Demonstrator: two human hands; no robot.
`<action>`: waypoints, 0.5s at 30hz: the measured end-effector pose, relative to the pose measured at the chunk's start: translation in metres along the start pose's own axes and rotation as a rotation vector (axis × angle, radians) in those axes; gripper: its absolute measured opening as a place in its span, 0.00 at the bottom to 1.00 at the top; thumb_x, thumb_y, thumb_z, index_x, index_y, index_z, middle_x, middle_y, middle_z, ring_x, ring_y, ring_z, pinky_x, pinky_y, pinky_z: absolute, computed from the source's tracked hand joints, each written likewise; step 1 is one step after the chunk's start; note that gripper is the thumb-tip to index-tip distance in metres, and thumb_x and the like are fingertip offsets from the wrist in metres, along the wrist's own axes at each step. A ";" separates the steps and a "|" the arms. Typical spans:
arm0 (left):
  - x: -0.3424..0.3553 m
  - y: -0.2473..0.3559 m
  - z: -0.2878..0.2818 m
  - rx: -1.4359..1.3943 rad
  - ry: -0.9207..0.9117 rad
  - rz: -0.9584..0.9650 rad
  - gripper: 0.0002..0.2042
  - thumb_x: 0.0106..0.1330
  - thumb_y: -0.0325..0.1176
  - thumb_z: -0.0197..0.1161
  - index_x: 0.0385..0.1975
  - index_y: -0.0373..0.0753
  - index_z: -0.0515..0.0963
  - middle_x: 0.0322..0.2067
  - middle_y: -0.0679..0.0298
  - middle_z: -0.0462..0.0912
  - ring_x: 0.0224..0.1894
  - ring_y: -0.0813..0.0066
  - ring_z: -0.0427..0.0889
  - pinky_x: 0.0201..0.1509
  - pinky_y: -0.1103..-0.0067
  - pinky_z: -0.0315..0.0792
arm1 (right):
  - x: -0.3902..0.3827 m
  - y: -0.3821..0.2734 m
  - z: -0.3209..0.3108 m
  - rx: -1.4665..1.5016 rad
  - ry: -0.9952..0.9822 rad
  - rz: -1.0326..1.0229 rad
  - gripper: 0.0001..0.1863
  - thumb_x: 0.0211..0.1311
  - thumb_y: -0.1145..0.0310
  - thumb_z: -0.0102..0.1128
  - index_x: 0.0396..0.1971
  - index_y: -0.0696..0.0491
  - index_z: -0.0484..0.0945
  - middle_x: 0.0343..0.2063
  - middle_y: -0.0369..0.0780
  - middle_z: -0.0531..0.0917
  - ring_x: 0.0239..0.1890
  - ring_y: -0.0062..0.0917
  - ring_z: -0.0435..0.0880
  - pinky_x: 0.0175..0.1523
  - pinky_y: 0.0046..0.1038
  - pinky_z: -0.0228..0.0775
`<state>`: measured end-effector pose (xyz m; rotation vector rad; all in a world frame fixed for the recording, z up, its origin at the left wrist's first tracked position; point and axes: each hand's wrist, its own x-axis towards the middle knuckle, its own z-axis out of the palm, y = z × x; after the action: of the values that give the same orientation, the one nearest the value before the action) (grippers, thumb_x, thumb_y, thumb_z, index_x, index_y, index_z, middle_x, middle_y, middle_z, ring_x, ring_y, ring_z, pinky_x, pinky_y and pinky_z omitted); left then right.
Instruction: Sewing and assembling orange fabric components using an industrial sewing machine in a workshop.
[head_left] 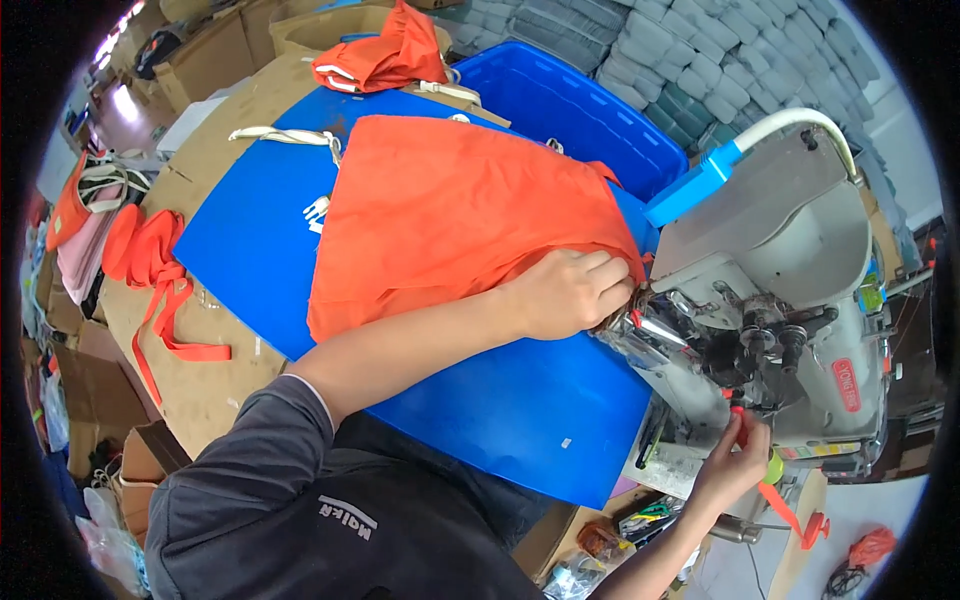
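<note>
A large piece of orange fabric (450,200) lies over the blue work board, its right edge reaching the industrial sewing machine (815,300). My left hand (578,295) is closed on the fabric's edge beside the machine's sewing head, its fingertips partly hidden. Lower right, my right hand (738,462) pinches an orange tape (741,428) at the machine's front. A length of this tape (785,508) hangs below the hand toward a small table. White straps (285,135) and a white buckle (316,211) stick out at the fabric's left side.
The blue board (250,230) rests on a brown table. Coiled orange webbing (145,245) lies at the left, and another bundled orange piece (385,55) at the back. A blue bin (570,100) stands behind. A blue lamp (690,187) reaches over from the machine. Tools (650,515) sit below.
</note>
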<state>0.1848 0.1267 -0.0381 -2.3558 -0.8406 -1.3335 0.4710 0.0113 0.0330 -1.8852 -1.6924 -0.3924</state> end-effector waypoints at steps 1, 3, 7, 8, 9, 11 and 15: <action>-0.001 0.000 0.001 0.002 0.003 -0.007 0.09 0.56 0.31 0.58 0.35 0.37 0.77 0.29 0.64 0.72 0.30 0.72 0.77 0.27 0.77 0.72 | 0.000 -0.001 0.001 0.001 -0.006 0.004 0.06 0.61 0.77 0.61 0.37 0.61 0.79 0.28 0.43 0.79 0.31 0.34 0.83 0.36 0.32 0.74; -0.002 -0.001 0.003 0.001 -0.001 -0.020 0.09 0.55 0.30 0.59 0.35 0.37 0.77 0.29 0.64 0.72 0.30 0.71 0.77 0.27 0.77 0.73 | 0.001 -0.003 0.002 0.063 0.125 -0.102 0.09 0.62 0.74 0.61 0.41 0.60 0.77 0.29 0.44 0.79 0.31 0.32 0.81 0.40 0.30 0.73; -0.001 -0.003 0.008 -0.031 -0.006 -0.060 0.09 0.55 0.30 0.59 0.34 0.36 0.76 0.29 0.63 0.73 0.29 0.69 0.78 0.27 0.74 0.74 | -0.006 0.010 -0.001 -0.006 0.064 -0.012 0.14 0.64 0.75 0.60 0.48 0.61 0.76 0.42 0.47 0.83 0.40 0.33 0.84 0.47 0.29 0.74; 0.000 -0.003 0.008 -0.052 -0.020 -0.081 0.09 0.55 0.30 0.59 0.34 0.36 0.76 0.29 0.63 0.73 0.30 0.69 0.79 0.27 0.74 0.74 | -0.006 0.012 0.001 0.009 0.087 -0.043 0.15 0.61 0.79 0.61 0.48 0.61 0.76 0.41 0.47 0.83 0.37 0.35 0.84 0.46 0.34 0.73; 0.000 -0.003 0.009 -0.073 -0.033 -0.101 0.09 0.55 0.30 0.59 0.35 0.36 0.76 0.29 0.63 0.73 0.30 0.69 0.79 0.27 0.74 0.74 | -0.007 0.013 0.000 0.007 0.082 -0.048 0.15 0.61 0.79 0.61 0.48 0.61 0.76 0.41 0.47 0.83 0.37 0.35 0.84 0.46 0.34 0.73; -0.001 -0.003 0.010 -0.072 -0.031 -0.115 0.09 0.56 0.30 0.59 0.35 0.36 0.76 0.30 0.62 0.73 0.30 0.68 0.79 0.27 0.74 0.74 | -0.007 0.009 -0.001 0.016 0.098 -0.051 0.14 0.61 0.78 0.61 0.48 0.61 0.77 0.40 0.47 0.83 0.38 0.36 0.83 0.46 0.34 0.73; -0.002 -0.002 0.008 -0.083 -0.047 -0.151 0.09 0.56 0.30 0.59 0.35 0.36 0.76 0.31 0.62 0.73 0.31 0.67 0.79 0.28 0.73 0.74 | -0.007 0.004 -0.003 0.000 0.077 -0.067 0.14 0.62 0.77 0.61 0.48 0.61 0.76 0.39 0.47 0.82 0.39 0.36 0.83 0.47 0.34 0.72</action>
<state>0.1882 0.1315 -0.0440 -2.4375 -1.0140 -1.4012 0.4747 0.0043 0.0303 -1.7944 -1.7075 -0.4849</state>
